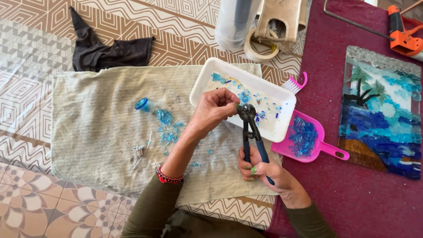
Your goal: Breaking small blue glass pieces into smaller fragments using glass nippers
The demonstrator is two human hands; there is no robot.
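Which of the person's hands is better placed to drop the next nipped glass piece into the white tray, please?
Probably the left hand: its fingertips are pinched at the head of the nippers, right over the white tray. The right hand grips the blue handles, further from the tray.

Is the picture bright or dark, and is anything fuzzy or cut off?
Head view: bright, even light, soft shadows only. The left hand, right hand and pliers look sharp. The blue glass bits on the towel are clear too. At the top edge, the tape roll shows whole, but the orange tool is cut off.
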